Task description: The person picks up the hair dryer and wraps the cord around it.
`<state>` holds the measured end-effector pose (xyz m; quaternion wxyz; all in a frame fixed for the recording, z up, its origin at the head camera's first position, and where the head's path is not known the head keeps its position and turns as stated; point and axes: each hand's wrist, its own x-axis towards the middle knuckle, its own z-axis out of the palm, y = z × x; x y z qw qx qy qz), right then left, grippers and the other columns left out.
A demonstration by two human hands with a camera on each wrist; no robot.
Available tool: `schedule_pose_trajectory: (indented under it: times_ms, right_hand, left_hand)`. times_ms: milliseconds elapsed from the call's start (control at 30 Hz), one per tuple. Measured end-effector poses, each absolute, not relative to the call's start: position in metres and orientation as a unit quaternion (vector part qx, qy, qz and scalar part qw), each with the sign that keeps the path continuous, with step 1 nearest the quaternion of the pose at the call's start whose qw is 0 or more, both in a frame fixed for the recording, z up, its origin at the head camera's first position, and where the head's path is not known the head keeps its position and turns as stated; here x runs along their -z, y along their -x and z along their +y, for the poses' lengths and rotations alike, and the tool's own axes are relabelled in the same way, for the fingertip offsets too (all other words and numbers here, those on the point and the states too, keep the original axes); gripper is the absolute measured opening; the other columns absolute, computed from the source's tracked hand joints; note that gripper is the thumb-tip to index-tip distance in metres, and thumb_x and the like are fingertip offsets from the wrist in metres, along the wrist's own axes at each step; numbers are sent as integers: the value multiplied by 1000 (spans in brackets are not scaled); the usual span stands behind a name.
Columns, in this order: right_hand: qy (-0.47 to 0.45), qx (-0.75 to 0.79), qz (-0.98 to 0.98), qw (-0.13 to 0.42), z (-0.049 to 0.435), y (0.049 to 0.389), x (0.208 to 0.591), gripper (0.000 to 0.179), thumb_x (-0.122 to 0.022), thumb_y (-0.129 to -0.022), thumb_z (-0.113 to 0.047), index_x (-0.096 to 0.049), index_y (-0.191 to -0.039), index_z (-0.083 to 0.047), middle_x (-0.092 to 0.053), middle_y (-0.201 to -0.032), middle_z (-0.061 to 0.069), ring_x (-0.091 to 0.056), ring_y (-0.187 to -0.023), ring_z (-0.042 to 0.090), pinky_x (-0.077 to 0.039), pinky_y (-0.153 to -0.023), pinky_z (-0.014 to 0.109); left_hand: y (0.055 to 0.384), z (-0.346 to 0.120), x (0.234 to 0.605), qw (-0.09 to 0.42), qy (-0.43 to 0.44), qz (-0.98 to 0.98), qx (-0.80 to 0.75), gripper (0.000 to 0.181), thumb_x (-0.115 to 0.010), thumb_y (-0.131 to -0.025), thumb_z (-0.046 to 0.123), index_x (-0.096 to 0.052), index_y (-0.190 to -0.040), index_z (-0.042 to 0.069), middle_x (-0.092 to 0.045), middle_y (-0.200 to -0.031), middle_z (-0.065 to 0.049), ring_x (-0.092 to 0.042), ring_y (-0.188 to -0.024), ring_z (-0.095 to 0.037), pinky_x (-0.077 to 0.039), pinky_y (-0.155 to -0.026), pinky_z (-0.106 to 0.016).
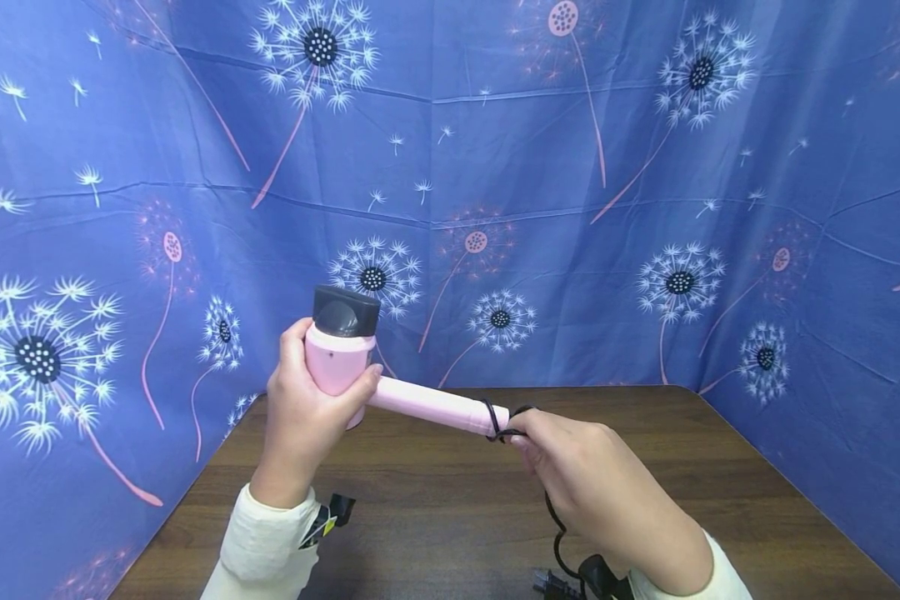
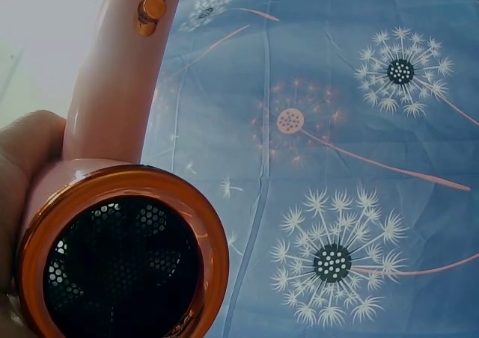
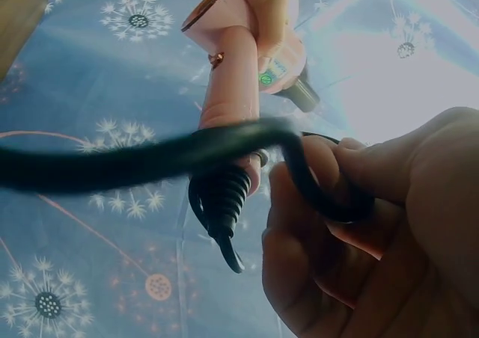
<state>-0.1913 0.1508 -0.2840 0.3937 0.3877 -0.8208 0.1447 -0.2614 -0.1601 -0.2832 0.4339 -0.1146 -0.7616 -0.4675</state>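
Note:
A pink hair dryer [image 1: 337, 360] with a black nozzle [image 1: 347, 312] is held up above the table. My left hand [image 1: 307, 408] grips its barrel, the thumb across the near side. The handle [image 1: 435, 403] points right, toward my right hand [image 1: 588, 467]. There my fingers pinch the black power cord [image 3: 314, 181], which loops round the handle's end. In the left wrist view the copper-rimmed air intake [image 2: 217, 241] and a copper switch [image 2: 153, 7] show. The ribbed cord sleeve [image 3: 224, 196] hangs at the handle's base in the right wrist view.
The cord runs down from my right hand to a black plug [image 1: 555, 585] at the near edge of view. Below lies a dark wooden table [image 1: 420, 500]. Blue dandelion-print cloth [image 1: 495, 167] surrounds its back and sides.

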Motion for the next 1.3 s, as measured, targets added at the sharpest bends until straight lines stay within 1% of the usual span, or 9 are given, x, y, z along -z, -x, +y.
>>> schedule_pose_trajectory:
  times_ms: [200,300,700,1067,1300]
  right_hand:
    - [-380,-131,-825,396,151,192,284,18,-71,-94,-10,-67,-109,-19,-61,-80,-18,-46,-66,-6,-45,-55,17]
    - [-376,-122,-827,399,152,193,284,16,-70,-94,-12,-67,-108,-20,-61,-80,-18,-45,-65,-6,-45,-54,18]
    - [-366,-123,-833,395,153,196,285,16,-71,-95,-13,-67,-107,-23,-58,-81,-22,-44,-63,-5,-42,-54,17]
    - [-370,-135,-826,403,154,201,287,15,-73,-95,-15,-67,-105,-23,-63,-84,-21,-46,-64,-5,-43,-55,17]
    - [-369,-148,-829,393,155,201,286,13,-72,-96,-16,-67,-104,-23,-67,-85,-19,-50,-67,-6,-46,-58,18]
  left_hand:
    - [262,-160,284,430,122,-763,466,91,-97,-69,32,-47,-145,21,-68,-99,-2,-63,-78,-18,-55,-67,-39]
    - [263,-160,285,429,126,-763,467,91,-97,-69,34,-47,-145,21,-68,-99,-2,-63,-78,-18,-56,-66,-39]
    - [261,-160,284,429,141,-766,458,92,-97,-68,32,-48,-145,20,-67,-103,-2,-63,-80,-18,-54,-67,-39]
    - [262,-160,285,425,142,-768,458,92,-97,-68,32,-48,-144,21,-68,-103,-1,-63,-80,-18,-54,-67,-39]
    - [261,-160,284,417,145,-770,460,91,-97,-68,31,-48,-144,22,-68,-102,0,-64,-79,-17,-55,-66,-38]
